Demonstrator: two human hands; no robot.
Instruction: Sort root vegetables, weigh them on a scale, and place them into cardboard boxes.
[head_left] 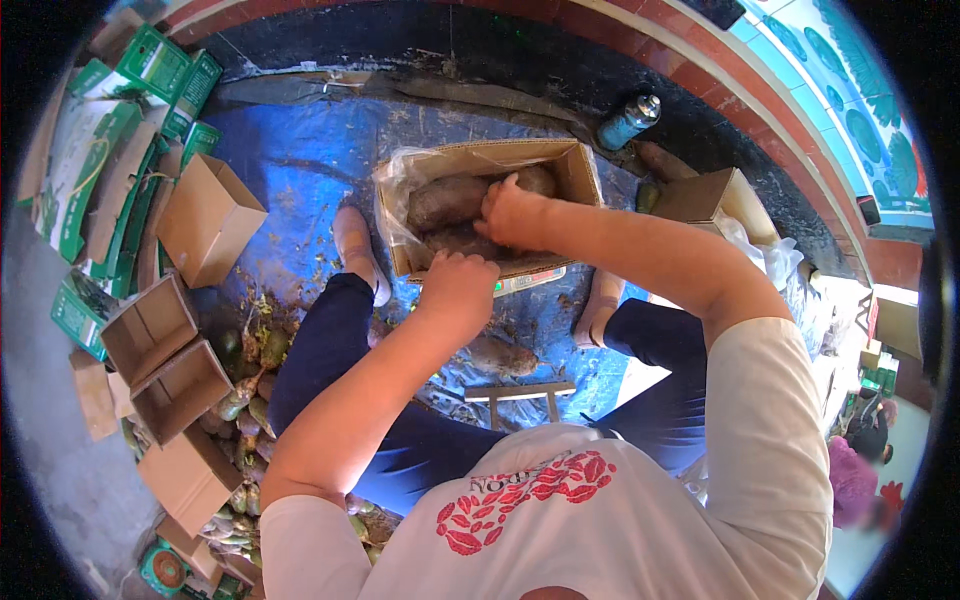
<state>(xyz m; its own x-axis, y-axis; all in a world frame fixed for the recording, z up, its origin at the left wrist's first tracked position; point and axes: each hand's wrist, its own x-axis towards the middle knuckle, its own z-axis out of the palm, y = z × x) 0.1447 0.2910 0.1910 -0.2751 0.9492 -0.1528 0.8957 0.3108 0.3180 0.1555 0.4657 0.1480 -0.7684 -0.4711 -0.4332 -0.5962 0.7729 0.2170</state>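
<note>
In front of me stands an open cardboard box (520, 152) lined with clear plastic (395, 215). Large brown, soil-covered root vegetables (445, 201) lie in it. My right hand (515, 215) reaches into the box, its bent fingers closed at the end of one root vegetable; the fingertips are partly hidden. At the near left rim, my left hand (460, 290) is closed on the edge of the box, fingers curled. Under the near side, part of a scale (530, 283) shows. Another root vegetable (500, 355) rests on the blue sheet between my feet.
A blue sheet (285, 150) covers the floor. Open cardboard boxes (210, 220) and green cartons (155, 65) are piled at left, beside heaped root vegetables (255, 350). A blue bottle (628, 122) stands at the far wall; another box (715, 200) sits at right. Another person (855, 480) is at far right.
</note>
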